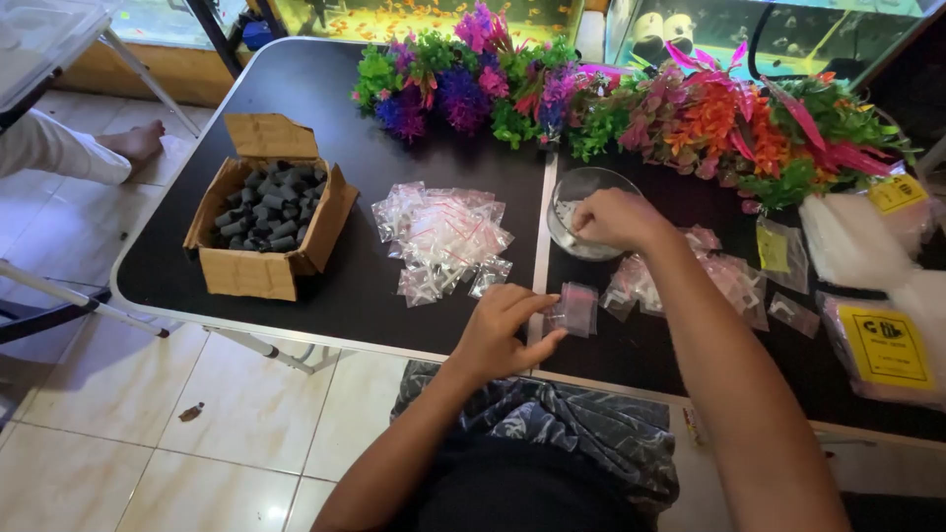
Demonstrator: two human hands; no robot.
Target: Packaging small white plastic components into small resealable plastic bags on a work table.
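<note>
Left hand (498, 330) low at the front edge of the black table (325, 118), fingers (540, 343) pinching a small clear zip bag (575, 308) by its left side; the bag lies flat on the table just right of the seam between the two table halves. Right hand (616, 217) reaches into a clear round bowl (572, 192) near the table middle, fingers curled together down inside it; cannot tell what they pinch, the contents are too small to see. Left of the bowl, a loose heap of empty clear zip bags (443, 236) with red strips. Right of the bowl, a second scatter of small bags (729, 281), touching the right forearm. Open cardboard box (246, 271) full of short dark cylinders (268, 209) sits at the table's left end, flaps up. Along the far edge, a row of plastic aquarium plants (631, 103): green, purple, pink, orange. At far right, flat packets with yellow labels (887, 345) and white pads (852, 241). Fish tanks (414, 15) behind the table. Another person's bare foot (133, 143) on the tiled floor at upper left, well apart from the table work.
</note>
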